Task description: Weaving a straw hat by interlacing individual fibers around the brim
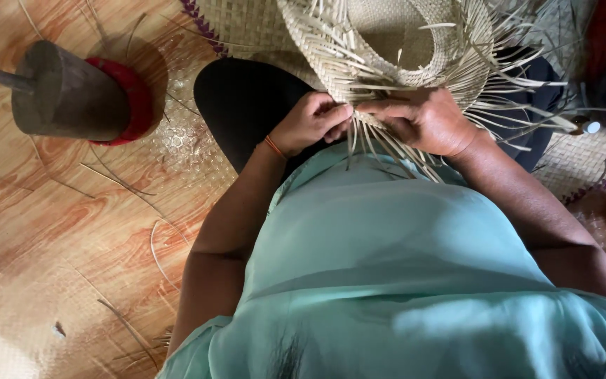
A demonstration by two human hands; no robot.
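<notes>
I see my left hand [311, 121] pinching loose straw strips [380, 144] at the unfinished edge of a woven straw hat [387, 42], with my right hand [426, 121] just beside it, fingers pressed on the same fringe. The hat rests over my lap, above my pale green shirt [401, 267]. Well apart to the left, a dark wooden block [64, 95] stands on a red ring [138, 95] on the wood-patterned floor [50, 231].

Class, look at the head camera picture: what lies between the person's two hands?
In the head view, loose pale straw strands of the unfinished woven straw hat hang between the left hand and right hand, pinched by both.
</notes>
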